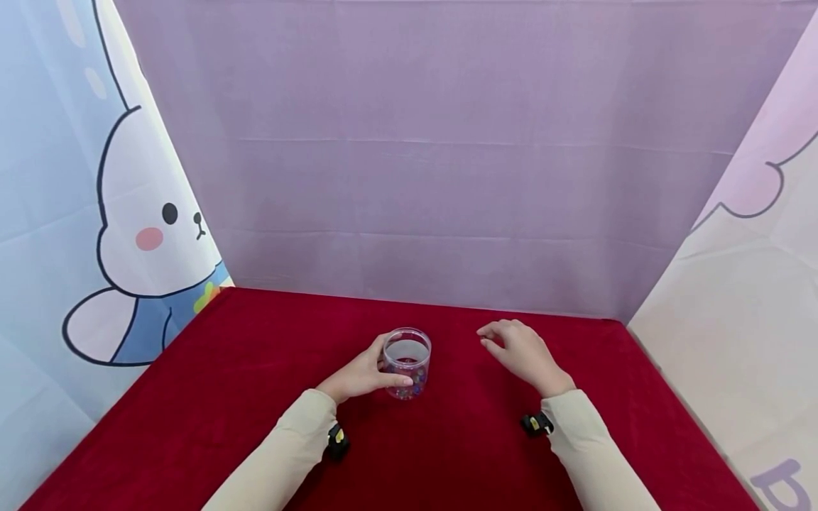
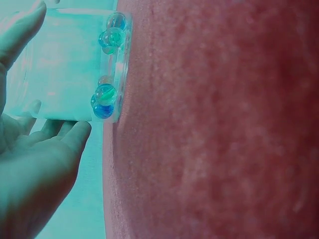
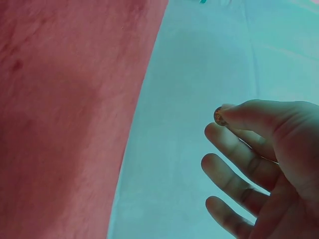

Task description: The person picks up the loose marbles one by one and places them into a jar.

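My left hand (image 1: 359, 375) holds a clear round jar (image 1: 407, 351) around its side, the thumb in front and the fingers behind. The jar is open at the top, and several glass marbles (image 2: 105, 94) with blue and green swirls lie at its bottom. Its base is at the red cloth; whether it bears fully on it I cannot tell. To the right of the jar, my right hand (image 1: 525, 356) is apart from it, above the cloth. In the right wrist view, thumb and fingertip pinch a small amber-brown marble (image 3: 219, 116), while the other fingers are spread and slightly bent.
A red cloth (image 1: 255, 369) covers the table. Behind it hangs a plain purple curtain (image 1: 422, 156). A light-blue sheet with a cartoon rabbit (image 1: 153, 234) closes off the left side, and a pale printed sheet (image 1: 748, 305) the right. Each wrist carries a small black camera (image 1: 535, 424).
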`<state>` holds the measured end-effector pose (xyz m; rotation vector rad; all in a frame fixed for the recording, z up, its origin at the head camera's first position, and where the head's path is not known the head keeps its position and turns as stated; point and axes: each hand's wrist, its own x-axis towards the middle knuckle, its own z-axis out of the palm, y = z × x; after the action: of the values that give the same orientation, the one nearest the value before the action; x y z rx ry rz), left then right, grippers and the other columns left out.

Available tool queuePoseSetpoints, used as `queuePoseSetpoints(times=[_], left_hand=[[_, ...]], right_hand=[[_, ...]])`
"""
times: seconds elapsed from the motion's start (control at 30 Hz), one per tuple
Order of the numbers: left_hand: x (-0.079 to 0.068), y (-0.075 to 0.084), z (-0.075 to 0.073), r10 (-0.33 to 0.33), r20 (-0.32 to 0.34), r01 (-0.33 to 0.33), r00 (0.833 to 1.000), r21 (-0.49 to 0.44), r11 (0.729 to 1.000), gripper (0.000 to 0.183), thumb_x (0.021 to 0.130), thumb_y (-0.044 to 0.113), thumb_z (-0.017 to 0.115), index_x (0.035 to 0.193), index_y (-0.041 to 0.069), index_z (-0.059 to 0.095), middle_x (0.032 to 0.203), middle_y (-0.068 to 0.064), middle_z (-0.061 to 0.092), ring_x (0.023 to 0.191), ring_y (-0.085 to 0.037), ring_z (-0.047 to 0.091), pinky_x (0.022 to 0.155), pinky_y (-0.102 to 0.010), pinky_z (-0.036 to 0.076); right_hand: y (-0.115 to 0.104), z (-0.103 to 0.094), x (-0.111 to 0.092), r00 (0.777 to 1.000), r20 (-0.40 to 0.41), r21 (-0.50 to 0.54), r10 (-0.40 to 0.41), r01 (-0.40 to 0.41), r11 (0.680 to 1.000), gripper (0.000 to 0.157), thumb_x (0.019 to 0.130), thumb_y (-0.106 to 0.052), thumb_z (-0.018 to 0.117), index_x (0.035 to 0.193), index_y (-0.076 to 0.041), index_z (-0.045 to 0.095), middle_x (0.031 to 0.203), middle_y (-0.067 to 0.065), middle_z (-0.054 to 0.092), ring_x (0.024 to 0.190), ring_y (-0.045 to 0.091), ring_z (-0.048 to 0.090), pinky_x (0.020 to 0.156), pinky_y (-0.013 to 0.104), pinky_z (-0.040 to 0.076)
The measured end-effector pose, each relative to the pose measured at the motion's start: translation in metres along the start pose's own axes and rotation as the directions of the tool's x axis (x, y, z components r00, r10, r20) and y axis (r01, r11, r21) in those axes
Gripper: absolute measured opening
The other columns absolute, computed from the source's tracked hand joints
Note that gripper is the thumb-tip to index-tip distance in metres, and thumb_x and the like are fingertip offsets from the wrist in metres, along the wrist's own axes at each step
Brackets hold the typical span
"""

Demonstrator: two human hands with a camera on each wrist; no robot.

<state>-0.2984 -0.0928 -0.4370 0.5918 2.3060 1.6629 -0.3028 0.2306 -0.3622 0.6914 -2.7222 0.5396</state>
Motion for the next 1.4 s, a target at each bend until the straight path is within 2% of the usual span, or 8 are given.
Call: queuePoseSetpoints(times=[0.27,0.57,0.97,1.23,1.4], left_hand=[[0.0,0.002,0.0,0.0,0.002,0.0,1.0,-0.002,1.0,0.09,0.085,0.033,0.082,0.154,0.02,0.025,0.143,-0.012,0.046,0.133,-0.031,0.045,0.104,-0.052,0.043],[-0.001,0.003,0.0,-0.004,0.001,0.004,1.0,0.012,1.0,0.091,0.084,0.036,0.082,0.153,0.019,0.025,0.143,-0.013,0.045,0.134,-0.033,0.044,0.104,-0.053,0.043],[0.001,0.002,0.001,0.003,-0.007,-0.002,1.0,0.008,1.0,0.089,0.086,0.031,0.081,0.154,0.017,0.025,0.143,-0.012,0.046,0.132,-0.031,0.045,0.105,-0.053,0.042],[0.001,0.002,0.0,0.005,-0.005,-0.005,1.0,0.012,1.0,0.09,0.087,0.031,0.081,0.154,0.017,0.024,0.143,-0.012,0.046,0.132,-0.031,0.045,0.105,-0.054,0.042],[0.001,0.002,0.0,0.006,-0.002,-0.006,1.0,0.01,1.0,0.089,0.087,0.031,0.081,0.154,0.017,0.024,0.143,-0.012,0.046,0.132,-0.03,0.045,0.105,-0.053,0.042]], right_hand=[[-0.014,0.002,0.004,0.999,-0.023,0.033,-0.033,0.034,0.999,0.02,0.091,-0.012,0.075,0.111,-0.01,0.074,0.107,0.003,0.07,0.102,0.024,0.061,0.086,0.043,0.053],[-0.029,0.005,0.008,0.994,-0.06,0.028,-0.091,0.093,0.995,0.021,0.09,-0.014,0.076,0.11,-0.009,0.075,0.106,0.002,0.072,0.101,0.023,0.061,0.085,0.042,0.053],[-0.047,0.014,0.01,0.989,-0.072,0.05,-0.132,0.136,0.99,0.02,0.09,-0.016,0.077,0.11,-0.014,0.076,0.108,-0.002,0.072,0.099,0.017,0.059,0.084,0.037,0.053],[-0.058,0.02,0.013,0.976,-0.109,0.052,-0.19,0.197,0.979,0.021,0.089,-0.015,0.079,0.11,-0.013,0.076,0.106,-0.002,0.072,0.097,0.017,0.059,0.083,0.037,0.053],[-0.063,0.024,0.015,0.972,-0.123,0.066,-0.2,0.209,0.976,0.022,0.088,-0.013,0.079,0.109,-0.013,0.076,0.106,-0.003,0.072,0.095,0.016,0.058,0.082,0.036,0.053]])
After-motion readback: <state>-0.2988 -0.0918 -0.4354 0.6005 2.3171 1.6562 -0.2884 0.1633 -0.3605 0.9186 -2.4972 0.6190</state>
